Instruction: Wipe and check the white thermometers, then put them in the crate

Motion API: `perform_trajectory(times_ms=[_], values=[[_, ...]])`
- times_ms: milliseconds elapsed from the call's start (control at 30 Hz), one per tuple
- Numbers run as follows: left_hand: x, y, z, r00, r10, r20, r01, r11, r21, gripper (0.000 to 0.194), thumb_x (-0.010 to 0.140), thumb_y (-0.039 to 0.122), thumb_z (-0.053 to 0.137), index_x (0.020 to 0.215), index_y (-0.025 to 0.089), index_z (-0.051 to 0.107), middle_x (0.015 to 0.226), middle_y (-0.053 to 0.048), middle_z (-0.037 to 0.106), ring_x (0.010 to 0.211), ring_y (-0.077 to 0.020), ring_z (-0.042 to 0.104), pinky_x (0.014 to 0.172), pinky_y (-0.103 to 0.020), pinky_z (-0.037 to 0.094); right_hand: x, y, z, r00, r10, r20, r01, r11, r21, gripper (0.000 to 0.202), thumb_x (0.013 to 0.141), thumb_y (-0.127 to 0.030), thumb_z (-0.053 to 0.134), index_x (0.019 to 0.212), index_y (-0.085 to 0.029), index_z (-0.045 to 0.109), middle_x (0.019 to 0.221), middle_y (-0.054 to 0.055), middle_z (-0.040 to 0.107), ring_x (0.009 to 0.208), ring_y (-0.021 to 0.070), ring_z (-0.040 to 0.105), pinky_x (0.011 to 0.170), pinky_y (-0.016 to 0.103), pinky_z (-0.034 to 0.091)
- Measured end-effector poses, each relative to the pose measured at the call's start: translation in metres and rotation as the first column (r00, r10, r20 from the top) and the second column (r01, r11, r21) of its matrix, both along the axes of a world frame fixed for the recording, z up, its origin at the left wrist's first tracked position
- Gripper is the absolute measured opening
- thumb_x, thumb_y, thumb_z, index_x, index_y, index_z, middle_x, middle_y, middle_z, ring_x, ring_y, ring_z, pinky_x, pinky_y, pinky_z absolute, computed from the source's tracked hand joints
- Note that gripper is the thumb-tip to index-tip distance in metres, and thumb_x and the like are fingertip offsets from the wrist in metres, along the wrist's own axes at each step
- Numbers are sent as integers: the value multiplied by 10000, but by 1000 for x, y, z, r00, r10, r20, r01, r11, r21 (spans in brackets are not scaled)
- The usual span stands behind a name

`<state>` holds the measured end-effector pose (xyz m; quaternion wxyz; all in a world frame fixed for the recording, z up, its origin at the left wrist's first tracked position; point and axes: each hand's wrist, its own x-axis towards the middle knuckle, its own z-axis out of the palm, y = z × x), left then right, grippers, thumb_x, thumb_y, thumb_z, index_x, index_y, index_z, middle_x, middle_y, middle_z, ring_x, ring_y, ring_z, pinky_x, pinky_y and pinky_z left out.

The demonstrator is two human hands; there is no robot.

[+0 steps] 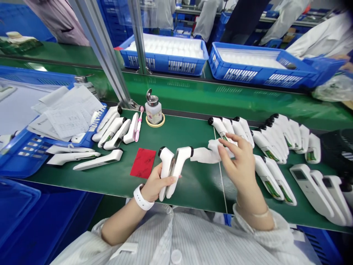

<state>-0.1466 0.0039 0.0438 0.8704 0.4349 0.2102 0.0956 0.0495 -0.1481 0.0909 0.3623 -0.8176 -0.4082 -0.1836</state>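
My left hand [156,182], wearing a white wristband, is closed around two white infrared thermometers [180,163]. They stand side by side with their black-tipped heads facing opposite ways. My right hand [239,158] has its fingers spread over a crumpled white cloth [204,155] on the green bench. Whether the fingertips touch the cloth, I cannot tell. A red sheet [142,162] lies flat to the left of the held pair.
A pump bottle [153,112] and a pink toothbrush [139,125] are at the back. More thermometers lie left [114,132] and right [268,145]. Papers [70,114] rest on a blue basket [35,151]. Blue crates [168,66] and people are beyond; a metal post [104,48] rises behind.
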Motion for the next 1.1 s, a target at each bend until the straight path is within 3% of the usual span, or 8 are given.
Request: perform_trajectory(times_ms=[100, 200, 300, 400, 467, 567, 667, 1100], values=[[6, -13, 8, 998, -49, 29, 48, 999, 21, 428, 687, 257, 722, 1077, 172, 566, 1095, -96, 617, 885, -219, 627, 751, -305, 480, -30, -17, -13, 887, 165, -432, -91, 978, 186, 228, 860, -321, 523, 1018, -222, 653, 1086, 85, 641, 1029, 247, 583, 899, 424, 450], [16, -33, 15, 991, -98, 88, 89, 990, 106, 512, 721, 267, 701, 1188, 220, 497, 1185, -80, 570, 1015, -243, 586, 853, -334, 461, -69, -15, -30, 517, 395, -760, -128, 913, 387, 339, 881, -416, 468, 1124, -222, 602, 1098, 78, 652, 1016, 240, 601, 886, 394, 478], [26, -53, 19, 977, -114, 180, 82, 981, 176, 584, 753, 274, 673, 1280, 246, 421, 1314, -71, 488, 1210, -261, 453, 994, -347, 371, -90, -6, -34, 265, 488, -831, 98, 844, 527, 390, 858, -466, 492, 1160, -236, 581, 1129, 59, 646, 1030, 236, 596, 901, 374, 476], [34, -64, 23, 962, -130, 241, 148, 987, -59, 542, 813, 329, 587, 1306, 221, 390, 1325, -94, 488, 1265, -274, 397, 1039, -395, 322, -89, -6, -26, 93, 603, -793, 296, 743, 600, 387, 840, -510, 496, 1058, -229, 649, 1042, 46, 687, 1008, 239, 615, 892, 376, 489], [38, -66, 27, 946, -155, 286, 244, 920, -308, 505, 848, 385, 483, 1293, 160, 405, 1312, -130, 498, 1272, -289, 389, 1048, -428, 299, -84, -11, -20, 2, 690, -724, 359, 675, 644, 397, 845, -523, 474, 990, -218, 683, 1020, 45, 697, 1023, 231, 613, 911, 365, 485], [41, -68, 34, 927, -156, 340, 325, 786, -526, 496, 858, 403, 358, 1234, 98, 467, 1313, -161, 491, 1290, -290, 365, 1071, -426, 246, -78, -20, -15, -42, 762, -647, 418, 601, 681, 382, 850, -494, 478, 981, -206, 692, 1038, 37, 693, 1040, 198, 606, 946, 314, 467], [43, -73, 37, 925, -148, 351, 342, 729, -593, 497, 836, 410, 361, 1204, 104, 495, 1306, -159, 499, 1291, -282, 365, 1079, -410, 212, -77, -29, -14, -57, 785, -617, 475, 564, 675, 358, 830, -473, 519, 1001, -207, 686, 994, 23, 704, 1001, 178, 622, 917, 282, 488], [48, -88, 39, 924, -173, 340, 361, 684, -634, 522, 808, 424, 385, 1242, 146, 471, 1285, -142, 521, 1254, -283, 417, 1049, -408, 242, -76, -48, -7, -69, 820, -568, 526, 514, 678, 367, 792, -470, 570, 977, -178, 693, 874, 17, 718, 914, 160, 652, 854, 241, 522]])
